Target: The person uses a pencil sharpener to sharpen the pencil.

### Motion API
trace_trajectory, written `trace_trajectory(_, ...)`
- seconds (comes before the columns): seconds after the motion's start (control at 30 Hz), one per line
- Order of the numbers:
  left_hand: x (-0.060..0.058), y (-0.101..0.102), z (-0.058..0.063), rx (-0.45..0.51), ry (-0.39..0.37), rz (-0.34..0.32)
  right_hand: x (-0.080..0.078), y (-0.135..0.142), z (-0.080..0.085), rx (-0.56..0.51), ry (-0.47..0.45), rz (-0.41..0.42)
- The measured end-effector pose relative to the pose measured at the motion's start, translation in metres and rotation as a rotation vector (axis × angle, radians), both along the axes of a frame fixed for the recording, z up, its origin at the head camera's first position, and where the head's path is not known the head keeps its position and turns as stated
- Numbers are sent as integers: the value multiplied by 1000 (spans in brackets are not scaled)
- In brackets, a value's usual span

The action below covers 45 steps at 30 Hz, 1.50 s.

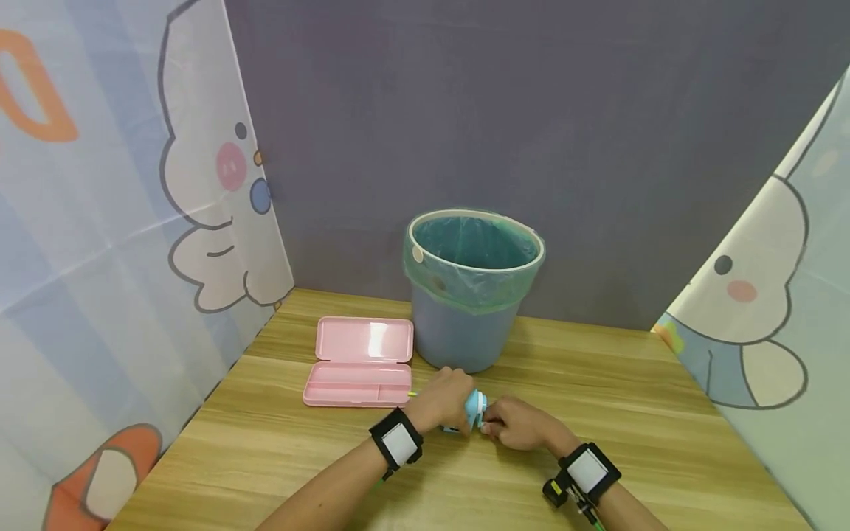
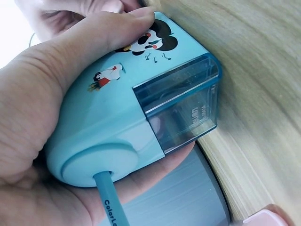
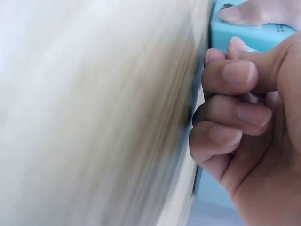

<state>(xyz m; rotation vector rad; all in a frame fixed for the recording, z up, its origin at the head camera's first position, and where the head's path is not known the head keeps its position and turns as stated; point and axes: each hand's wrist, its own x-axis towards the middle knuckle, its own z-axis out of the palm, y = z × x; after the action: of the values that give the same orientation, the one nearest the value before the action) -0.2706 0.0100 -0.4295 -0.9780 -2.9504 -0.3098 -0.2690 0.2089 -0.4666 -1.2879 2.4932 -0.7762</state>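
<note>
My left hand (image 1: 440, 398) grips a light-blue hand-crank pencil sharpener (image 2: 124, 101) with a cartoon print and a see-through blue shavings drawer (image 2: 181, 106). Its thumb lies across the printed face, the other fingers underneath. A teal pencil (image 2: 111, 200) with dark lettering sticks out of the sharpener's round hole, pointing left toward the pencil case. At the sharpener's opposite end, my right hand (image 1: 521, 423) pinches the crank handle between thumb and forefinger, its other fingers curled. Those fingers mostly hide the handle in the right wrist view.
An open pink pencil case (image 1: 361, 375) lies on the wooden table (image 1: 617, 383), left of the hands. Behind the hands stands a grey-blue bin (image 1: 458, 335) lined with a green bag. A grey backdrop (image 1: 598, 147) and cartoon-printed side sheets (image 1: 750, 310) surround the table.
</note>
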Motion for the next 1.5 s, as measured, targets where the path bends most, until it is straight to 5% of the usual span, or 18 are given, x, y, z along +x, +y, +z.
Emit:
trace_trajectory(0.3,1,-5,-1,11,13,16,10,0,2,-80,-179,-3)
trace_trajectory(1.5,3,2,2,-41,50,19,24,9,30,-196,-97,75)
